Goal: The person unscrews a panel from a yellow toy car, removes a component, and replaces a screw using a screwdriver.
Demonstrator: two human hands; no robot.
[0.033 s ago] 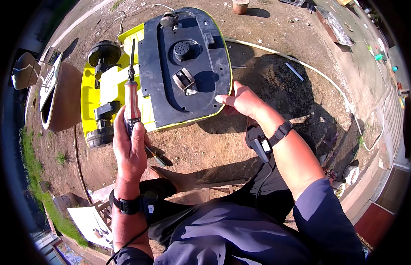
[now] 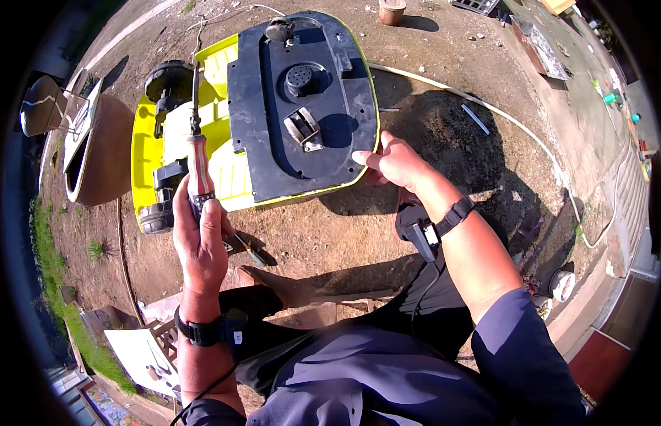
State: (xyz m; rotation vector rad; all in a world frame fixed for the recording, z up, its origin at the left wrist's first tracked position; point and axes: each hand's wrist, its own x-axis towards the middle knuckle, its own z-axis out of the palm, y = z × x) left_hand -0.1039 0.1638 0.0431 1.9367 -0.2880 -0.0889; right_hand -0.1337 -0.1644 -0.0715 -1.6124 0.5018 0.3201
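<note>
A yellow toy vehicle [image 2: 217, 174] with a black base panel [image 2: 263, 160] lies bottom up on the dirt in front of me. My left hand [image 2: 202, 248] is closed round the striped handle of a screwdriver [image 2: 198, 163], its shaft pointing away over the yellow part, apparently above it. At the panel's near right corner, my right hand [image 2: 401, 167] grips the rim, thumb on top and the other fingers partly hidden underneath. The panel carries two small caster wheels [image 2: 302, 129] and a round perforated piece [image 2: 300, 80]. Two black wheels [image 2: 169, 81] sit at the left.
Another screwdriver [image 2: 251, 252] lies on the ground near my left hand. A pale hose [image 2: 479, 103] curves across the right side. At the left stands a large brown container [image 2: 103, 153]; a flowerpot [image 2: 391, 12] is at the far side. A white board [image 2: 142, 358] rests lower left.
My left hand and the screwdriver have shifted slightly left, the shaft now tilting a little leftward. My right hand keeps its grip on the vehicle's corner. The whole view has moved slightly.
</note>
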